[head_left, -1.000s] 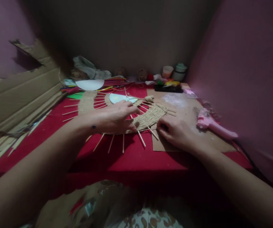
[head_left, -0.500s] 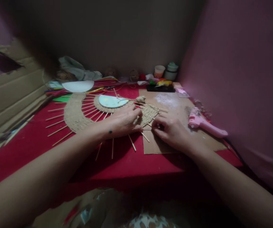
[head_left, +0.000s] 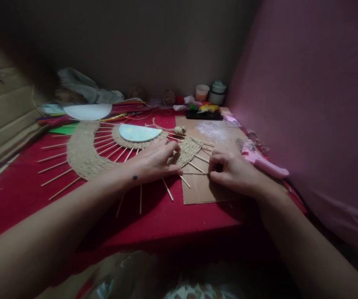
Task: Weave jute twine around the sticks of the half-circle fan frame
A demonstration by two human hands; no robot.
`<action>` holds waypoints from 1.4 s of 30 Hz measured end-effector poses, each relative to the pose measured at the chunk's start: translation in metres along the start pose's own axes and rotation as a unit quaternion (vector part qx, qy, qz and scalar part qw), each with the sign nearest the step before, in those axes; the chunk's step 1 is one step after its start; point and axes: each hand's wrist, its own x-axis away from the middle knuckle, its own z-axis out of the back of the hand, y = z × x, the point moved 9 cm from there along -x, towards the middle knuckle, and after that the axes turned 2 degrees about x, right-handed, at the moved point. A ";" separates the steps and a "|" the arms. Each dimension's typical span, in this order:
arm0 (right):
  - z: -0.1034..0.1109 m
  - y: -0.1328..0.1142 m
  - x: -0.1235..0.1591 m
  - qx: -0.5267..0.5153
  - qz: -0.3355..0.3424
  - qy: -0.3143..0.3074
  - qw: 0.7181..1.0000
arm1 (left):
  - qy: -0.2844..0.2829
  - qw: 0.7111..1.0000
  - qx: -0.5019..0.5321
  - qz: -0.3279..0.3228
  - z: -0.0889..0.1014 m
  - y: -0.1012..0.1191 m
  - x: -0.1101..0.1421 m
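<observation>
Woven fan look: a half-round piece of tan twine, its wide outer band tightly woven, with thin pale sticks poking out past the rim and showing again in the gap between the outer band and a narrower inner band
Middle of the fan: a pale blue half-disc with faint yellowish patches, set against the inner band
Fan direction: straight side towards the dark far wall, curve bulging towards the person, sticks spreading out like rays; long axis roughly left to right
Fan place: on the red cloth, its right end over the cardboard sheet
Left hand: laid on the outer band near its right part, fingers curled, thumb by the rim; whether it grips or only presses, I cannot tell
Right hand: thumb and forefinger pinching a twine strand, which runs taut from beside the left thumb
Twine bundle: just behind the band's right end
Near edge: a strip of red cloth between the stick tips and the table's front
Right side: pink glue gun beyond the right hand, close to the pink wall
</observation>
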 end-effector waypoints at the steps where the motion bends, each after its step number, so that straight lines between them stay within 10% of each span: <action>1: 0.000 0.000 0.001 0.001 -0.006 -0.008 1.000 | -0.001 1.000 0.000 0.000 0.000 0.000 0.000; 14: 0.005 0.001 -0.034 0.255 0.074 0.069 0.962 | -0.004 1.000 -0.003 0.001 -0.001 0.000 0.000; 24: -0.004 0.014 -0.053 0.216 0.042 0.082 0.972 | 0.032 0.988 0.144 0.053 0.016 -0.023 0.002; 42: 0.002 0.025 -0.047 0.148 -0.022 0.087 0.985 | -0.033 0.999 -0.005 0.030 0.008 -0.010 0.004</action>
